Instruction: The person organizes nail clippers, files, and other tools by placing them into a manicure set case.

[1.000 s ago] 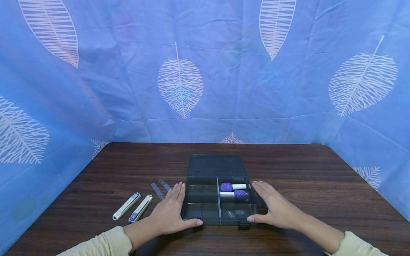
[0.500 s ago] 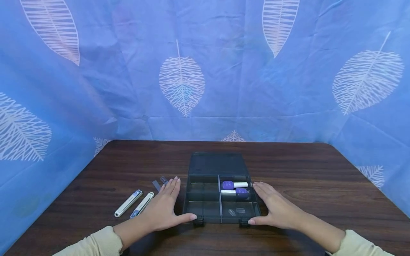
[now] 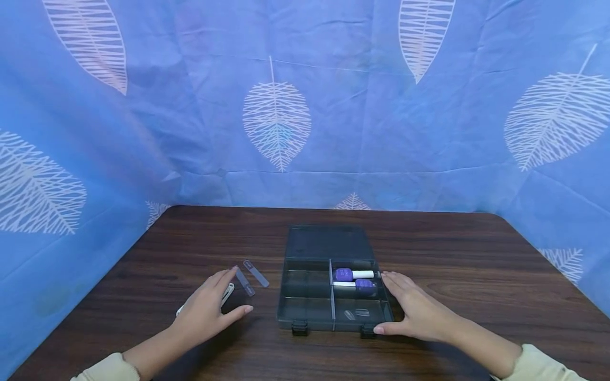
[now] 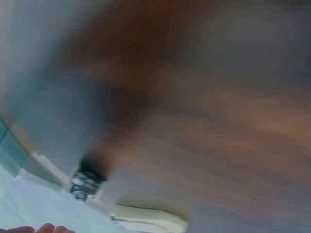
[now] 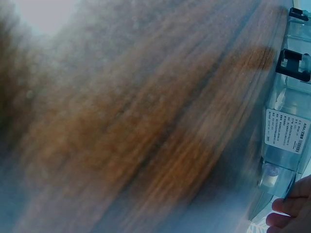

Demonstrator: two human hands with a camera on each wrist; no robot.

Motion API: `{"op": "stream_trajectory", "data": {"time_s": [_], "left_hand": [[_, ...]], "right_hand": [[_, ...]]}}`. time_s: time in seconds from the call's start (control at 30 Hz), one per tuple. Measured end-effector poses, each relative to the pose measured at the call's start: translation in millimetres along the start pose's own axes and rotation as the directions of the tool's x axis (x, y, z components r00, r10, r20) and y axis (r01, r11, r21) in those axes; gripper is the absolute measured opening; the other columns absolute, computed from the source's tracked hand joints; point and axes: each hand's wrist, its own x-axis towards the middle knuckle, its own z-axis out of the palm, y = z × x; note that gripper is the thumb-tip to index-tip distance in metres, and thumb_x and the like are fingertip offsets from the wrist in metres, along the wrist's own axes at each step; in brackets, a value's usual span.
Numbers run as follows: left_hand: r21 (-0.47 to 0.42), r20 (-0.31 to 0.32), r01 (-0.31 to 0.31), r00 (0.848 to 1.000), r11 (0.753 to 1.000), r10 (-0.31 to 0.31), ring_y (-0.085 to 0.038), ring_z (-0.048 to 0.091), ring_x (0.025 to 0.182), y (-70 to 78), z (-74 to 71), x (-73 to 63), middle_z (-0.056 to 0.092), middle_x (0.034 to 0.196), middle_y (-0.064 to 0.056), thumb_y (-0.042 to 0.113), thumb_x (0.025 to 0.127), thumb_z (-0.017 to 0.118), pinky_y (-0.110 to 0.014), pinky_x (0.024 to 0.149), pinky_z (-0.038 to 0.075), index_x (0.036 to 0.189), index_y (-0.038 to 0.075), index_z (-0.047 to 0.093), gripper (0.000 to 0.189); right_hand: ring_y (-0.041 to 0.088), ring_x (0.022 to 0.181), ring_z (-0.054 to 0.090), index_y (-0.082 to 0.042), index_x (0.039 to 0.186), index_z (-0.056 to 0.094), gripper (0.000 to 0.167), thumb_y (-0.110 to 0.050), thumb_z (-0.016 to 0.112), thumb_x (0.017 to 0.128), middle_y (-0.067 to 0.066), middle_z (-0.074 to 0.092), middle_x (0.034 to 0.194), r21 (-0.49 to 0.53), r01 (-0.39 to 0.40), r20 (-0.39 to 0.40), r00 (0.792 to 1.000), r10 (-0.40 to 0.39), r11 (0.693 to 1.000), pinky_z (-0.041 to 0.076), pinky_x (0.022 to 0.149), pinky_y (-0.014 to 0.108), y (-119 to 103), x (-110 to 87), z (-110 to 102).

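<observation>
Nearest you, your pale sleeves (image 3: 108, 369) reach in over the tabletop (image 3: 443, 243). Your left hand (image 3: 202, 307), toward the left edge, has its fingers straight and thumb spread, holding nothing. It partly covers white nail clippers (image 3: 227, 292); whether it touches them you cannot tell. Your right hand (image 3: 421, 312) is straight-fingered too, gripping nothing, its fingers against the right wall of the dark translucent box (image 3: 316, 325), its thumb at the near right corner beside one of two black latches (image 3: 299, 328).

The box lies about midway between the tabletop's left and right edges; your right wrist view shows its printed label (image 5: 285, 130). Two small clear pieces (image 3: 362, 313) lie in its near right compartment, two purple bottles (image 3: 343, 274) farther back. Just beyond your left fingertips are two clear strips (image 3: 258, 274). The box's lid (image 3: 329, 242) is folded back toward the far edge, where a blue leaf-print curtain (image 3: 214, 132) hangs.
</observation>
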Motion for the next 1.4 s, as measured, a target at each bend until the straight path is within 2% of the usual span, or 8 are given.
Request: {"op": "stream_trajectory", "data": {"time_s": [0.27,0.53,0.8,1.07,1.17,1.4], "left_hand": [[0.034,0.046,0.076,0.996,0.997,-0.078,-0.034,0.060,0.103,-14.5,-2.2,-16.5,0.060,0.113,-0.019,0.030,0.078,0.074,-0.046,0.081,0.053,0.121,-0.004,0.055,0.058],[0.030,0.151,0.168,0.974,0.985,-0.170,-0.017,0.056,0.078,-22.8,-0.2,-21.8,0.059,0.094,-0.012,0.022,0.076,0.075,-0.031,0.063,0.049,0.110,-0.007,0.058,0.047],[-0.047,0.139,0.244,0.962,0.969,-0.235,-0.011,0.048,0.067,-26.7,2.2,-23.3,0.055,0.081,-0.007,0.014,0.076,0.075,-0.023,0.054,0.043,0.095,-0.007,0.062,0.031],[-0.067,0.117,0.279,0.956,0.958,-0.270,-0.011,0.042,0.062,-27.5,2.0,-27.1,0.051,0.075,-0.005,0.013,0.074,0.076,-0.020,0.050,0.034,0.080,-0.001,0.060,0.022],[-0.066,0.125,0.283,0.954,0.957,-0.274,-0.011,0.042,0.061,-26.6,0.8,-26.7,0.052,0.073,-0.005,0.012,0.074,0.076,-0.020,0.048,0.034,0.078,-0.002,0.060,0.021],[-0.076,0.126,0.276,0.956,0.958,-0.266,-0.010,0.049,0.063,-27.0,-1.8,-25.3,0.056,0.072,-0.005,0.004,0.076,0.073,-0.021,0.050,0.041,0.077,-0.002,0.063,0.012]], "right_hand": [[0.048,0.128,0.035,0.010,0.136,0.037,0.105,-0.066,0.065,0.070,0.030,0.037,0.140,-0.003,-0.010,-0.002,1.000,0.010,1.000,0.035,0.096,0.062,1.2,-0.5,0.8],[0.048,0.128,0.035,0.009,0.137,0.037,0.105,-0.066,0.065,0.070,0.030,0.037,0.140,-0.007,-0.016,0.004,1.000,0.016,1.000,0.036,0.096,0.062,0.8,0.2,0.3],[0.048,0.129,0.035,0.008,0.137,0.036,0.104,-0.066,0.064,0.071,0.030,0.037,0.141,-0.002,-0.021,0.017,1.000,0.021,1.000,0.036,0.096,0.062,0.6,-0.3,-0.4],[0.048,0.129,0.034,0.009,0.138,0.036,0.104,-0.067,0.063,0.072,0.029,0.036,0.141,0.020,-0.031,0.022,0.999,0.031,0.999,0.035,0.096,0.062,1.3,-0.7,-0.3],[0.048,0.129,0.034,0.009,0.137,0.036,0.104,-0.067,0.063,0.071,0.030,0.036,0.141,0.019,-0.029,0.018,0.999,0.029,0.999,0.036,0.096,0.063,1.9,-0.7,-0.3],[0.048,0.129,0.034,0.008,0.138,0.035,0.104,-0.066,0.064,0.071,0.030,0.036,0.141,0.011,-0.023,0.031,0.999,0.023,1.000,0.036,0.096,0.062,1.7,0.1,-0.3]]}}
